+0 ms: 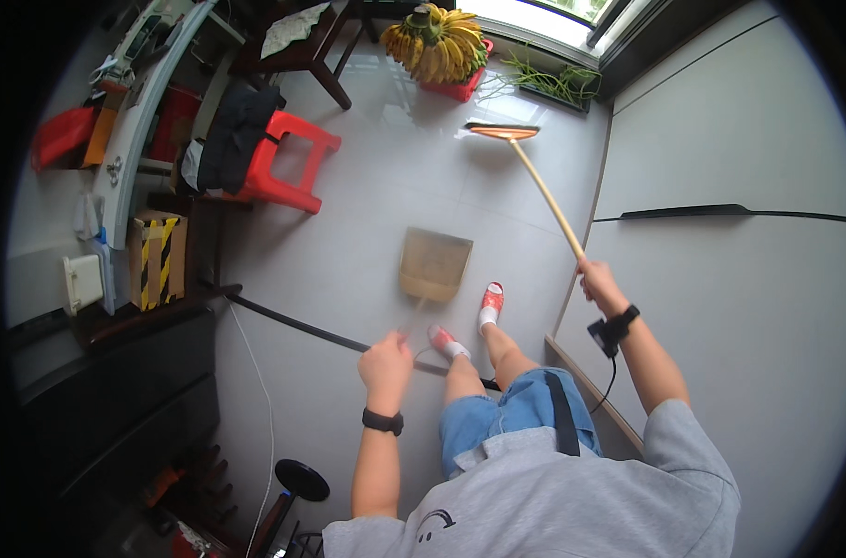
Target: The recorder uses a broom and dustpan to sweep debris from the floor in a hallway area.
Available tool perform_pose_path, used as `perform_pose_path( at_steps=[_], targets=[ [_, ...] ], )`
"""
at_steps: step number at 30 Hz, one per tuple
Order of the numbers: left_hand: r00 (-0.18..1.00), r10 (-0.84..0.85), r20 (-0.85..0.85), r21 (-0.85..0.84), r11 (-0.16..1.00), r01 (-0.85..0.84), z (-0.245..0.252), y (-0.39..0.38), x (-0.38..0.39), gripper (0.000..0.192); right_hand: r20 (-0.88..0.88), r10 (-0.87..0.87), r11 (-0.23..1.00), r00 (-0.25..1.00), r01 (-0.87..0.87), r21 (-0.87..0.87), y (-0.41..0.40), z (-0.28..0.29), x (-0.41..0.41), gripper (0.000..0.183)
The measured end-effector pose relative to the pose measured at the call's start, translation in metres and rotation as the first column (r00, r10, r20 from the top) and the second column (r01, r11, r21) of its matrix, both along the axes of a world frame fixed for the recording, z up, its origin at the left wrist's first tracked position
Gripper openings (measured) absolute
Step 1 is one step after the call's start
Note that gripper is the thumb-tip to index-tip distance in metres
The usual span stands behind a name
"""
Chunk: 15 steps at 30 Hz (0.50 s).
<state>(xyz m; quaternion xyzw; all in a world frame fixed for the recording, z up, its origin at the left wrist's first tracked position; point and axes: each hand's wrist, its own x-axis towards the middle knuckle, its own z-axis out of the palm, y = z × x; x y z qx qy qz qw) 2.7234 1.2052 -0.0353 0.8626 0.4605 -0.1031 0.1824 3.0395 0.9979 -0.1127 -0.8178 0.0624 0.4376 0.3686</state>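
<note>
My right hand (601,284) is closed around the pale handle of a long broom (545,192). Its orange head (503,131) with a dark edge points away from me, towards the window; whether it touches the tiles is unclear. A tan dustpan (437,261), blurred, is out in front of my feet. My left hand (386,366) grips the dustpan's handle, which is faint from motion blur. Dark straps sit on both wrists, the right one carrying a small black device with a cable.
Left, a red plastic stool (294,164) bears dark cloth. Ahead, a bananas bunch (433,45) rests on a red basket (457,91) beside a planter (555,94). A black floor strip (297,323) and white cable (262,397) cross the floor. Grey cabinets (716,293) stand right.
</note>
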Motion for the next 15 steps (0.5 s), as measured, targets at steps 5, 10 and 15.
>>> perform_pose_path(
  at_steps=[5,10,15],
  targets=[
    [0.999,0.005,-0.049,-0.014,1.0,-0.006,-0.005,-0.004,0.006,0.01,0.141,0.079,0.974,0.987,-0.046,-0.224,0.025,-0.053,0.064,0.039],
    [0.993,-0.046,-0.106,0.049,0.997,0.051,-0.003,-0.015,0.012,0.009,0.082,0.133,0.938,0.988,-0.099,-0.333,0.014,-0.062,0.029,0.039],
    [0.99,-0.132,-0.039,0.005,0.991,0.132,0.0,-0.017,0.029,0.012,-0.058,0.2,0.929,0.978,-0.208,-0.306,-0.094,-0.066,-0.062,0.037]
  ],
)
